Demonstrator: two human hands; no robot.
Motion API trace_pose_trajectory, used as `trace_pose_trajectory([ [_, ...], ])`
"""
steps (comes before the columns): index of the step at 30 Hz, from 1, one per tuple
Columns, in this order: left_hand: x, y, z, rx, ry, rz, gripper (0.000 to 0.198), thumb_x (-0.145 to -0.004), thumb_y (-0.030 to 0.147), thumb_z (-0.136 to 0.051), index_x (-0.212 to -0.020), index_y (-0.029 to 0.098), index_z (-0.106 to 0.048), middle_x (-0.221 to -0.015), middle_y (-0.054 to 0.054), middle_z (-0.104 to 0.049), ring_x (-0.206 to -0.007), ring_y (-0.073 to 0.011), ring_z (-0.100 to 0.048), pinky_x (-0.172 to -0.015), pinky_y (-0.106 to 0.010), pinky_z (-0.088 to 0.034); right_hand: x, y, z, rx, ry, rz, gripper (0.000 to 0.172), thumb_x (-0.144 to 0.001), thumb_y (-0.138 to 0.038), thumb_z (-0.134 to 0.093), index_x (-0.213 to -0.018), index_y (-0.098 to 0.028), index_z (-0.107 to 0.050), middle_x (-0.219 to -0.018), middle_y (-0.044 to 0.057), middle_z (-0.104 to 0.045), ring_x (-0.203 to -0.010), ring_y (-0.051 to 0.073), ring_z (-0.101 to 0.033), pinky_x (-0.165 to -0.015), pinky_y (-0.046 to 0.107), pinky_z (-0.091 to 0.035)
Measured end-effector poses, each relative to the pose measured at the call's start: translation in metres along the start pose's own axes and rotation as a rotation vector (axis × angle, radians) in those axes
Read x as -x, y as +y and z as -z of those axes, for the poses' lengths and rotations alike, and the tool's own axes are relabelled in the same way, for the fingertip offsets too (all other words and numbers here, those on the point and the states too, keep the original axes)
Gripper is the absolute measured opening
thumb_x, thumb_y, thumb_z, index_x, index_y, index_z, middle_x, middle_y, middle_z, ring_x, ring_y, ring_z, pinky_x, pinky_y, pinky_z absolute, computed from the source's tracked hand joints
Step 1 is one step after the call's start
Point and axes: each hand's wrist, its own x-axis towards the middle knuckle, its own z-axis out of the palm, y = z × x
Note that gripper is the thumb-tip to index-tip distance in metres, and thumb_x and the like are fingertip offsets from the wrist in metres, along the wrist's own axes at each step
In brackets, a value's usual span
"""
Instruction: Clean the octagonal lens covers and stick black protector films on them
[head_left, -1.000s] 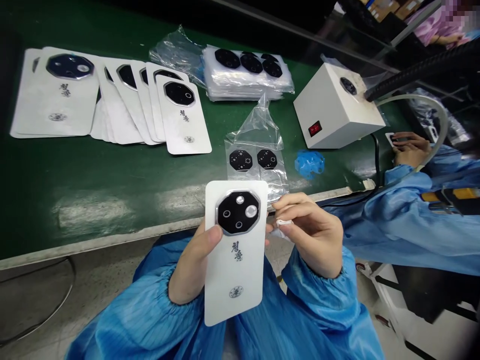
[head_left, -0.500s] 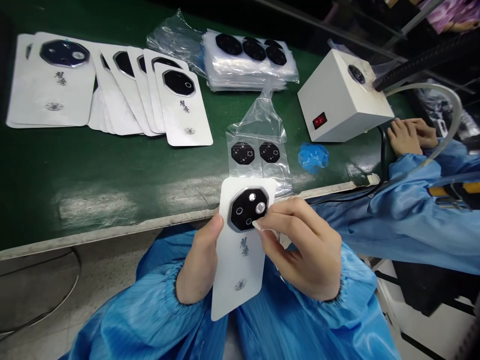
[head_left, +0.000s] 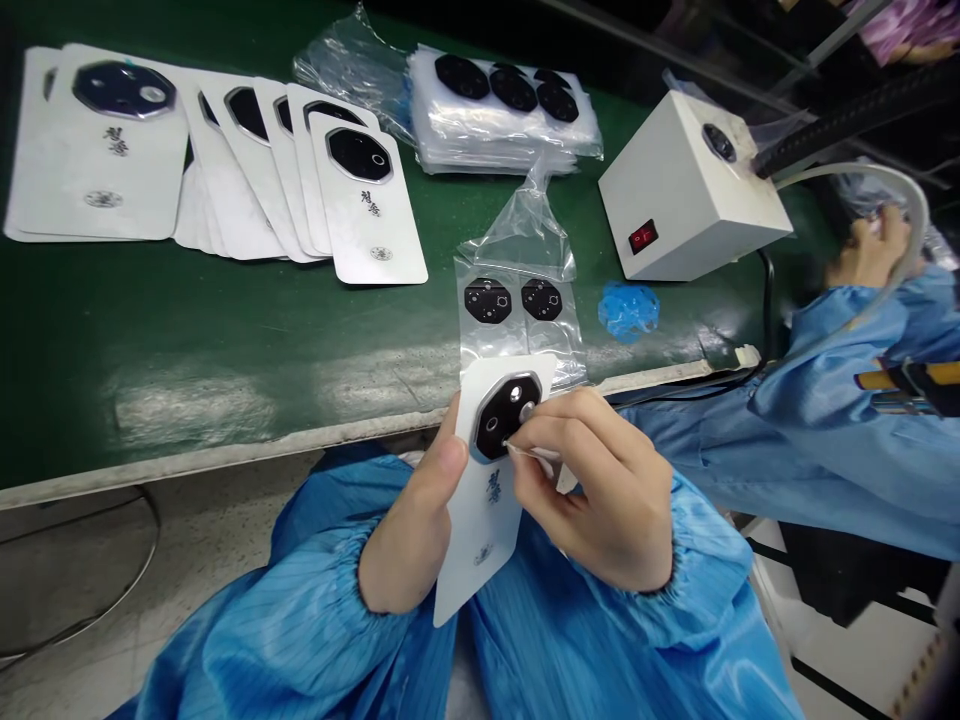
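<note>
My left hand (head_left: 409,520) grips a white phone back cover (head_left: 480,520) by its left edge, held over my lap just below the table edge. The cover is tilted and shows a black octagonal camera plate (head_left: 504,415) at its top. My right hand (head_left: 600,495) is closed in a pinch, its fingertips pressed against the lower right of the camera plate. A small pale thing shows at the pinch; I cannot make out what it is.
On the green table (head_left: 187,330) lie a fanned row of white covers (head_left: 300,180), a clear bag with two black plates (head_left: 514,300), a stack of bagged plates (head_left: 510,110), a blue wad (head_left: 628,308) and a white box with a red switch (head_left: 690,190). A co-worker's blue sleeve (head_left: 847,400) is at the right.
The cover has tilted further and moved up toward the table edge. My right hand came from beside the cover onto its camera plate. The co-worker's hand lifted off the table.
</note>
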Motion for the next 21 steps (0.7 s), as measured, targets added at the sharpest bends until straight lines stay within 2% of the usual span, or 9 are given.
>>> trace_pose_trajectory([
  [4, 0.0001, -0.0013, 0.0026, -0.082, -0.003, -0.066, 0.035, -0.084, 0.048, -0.051, -0.108, 0.025, -0.062, -0.111, -0.001, -0.065, -0.121, -0.0282, -0.047, -0.102, -0.038, -0.038, -0.0006, 0.0001, -0.0008, 0.002, -0.009, -0.010, 0.018, -0.080, -0.002, -0.051, -0.080, -0.020, -0.052, -0.073, 0.003, -0.057, -0.069, 0.015, -0.053, -0.059, 0.030, -0.043],
  [9, -0.0019, -0.0031, 0.0023, -0.106, -0.079, -0.138, 0.026, -0.088, 0.044, -0.046, -0.093, 0.025, -0.064, -0.116, 0.001, -0.062, -0.126, -0.0257, -0.043, -0.108, -0.037, -0.033, -0.0013, -0.0013, -0.0025, 0.018, 0.022, -0.032, 0.015, -0.079, -0.001, -0.051, -0.076, -0.016, -0.054, -0.071, 0.003, -0.056, -0.067, 0.014, -0.053, -0.058, 0.028, -0.043],
  [15, -0.0007, -0.0072, 0.0025, -0.177, -0.052, -0.194, 0.038, -0.090, 0.043, -0.040, -0.121, 0.025, -0.055, -0.125, -0.001, -0.057, -0.130, -0.0264, -0.037, -0.111, -0.037, -0.026, -0.0010, -0.0028, -0.0036, 0.065, 0.020, -0.025, 0.014, -0.079, -0.002, -0.050, -0.073, -0.014, -0.054, -0.070, 0.004, -0.055, -0.067, 0.014, -0.053, -0.059, 0.028, -0.043],
  [21, 0.0006, -0.0088, 0.0045, -0.135, -0.065, -0.181, 0.040, -0.091, 0.043, -0.040, -0.126, 0.026, -0.051, -0.124, -0.001, -0.056, -0.132, -0.0262, -0.033, -0.111, -0.037, -0.025, -0.0009, -0.0006, -0.0022, 0.015, -0.020, -0.037, 0.015, -0.079, 0.000, -0.049, -0.071, -0.012, -0.056, -0.068, 0.004, -0.055, -0.066, 0.014, -0.052, -0.058, 0.028, -0.042],
])
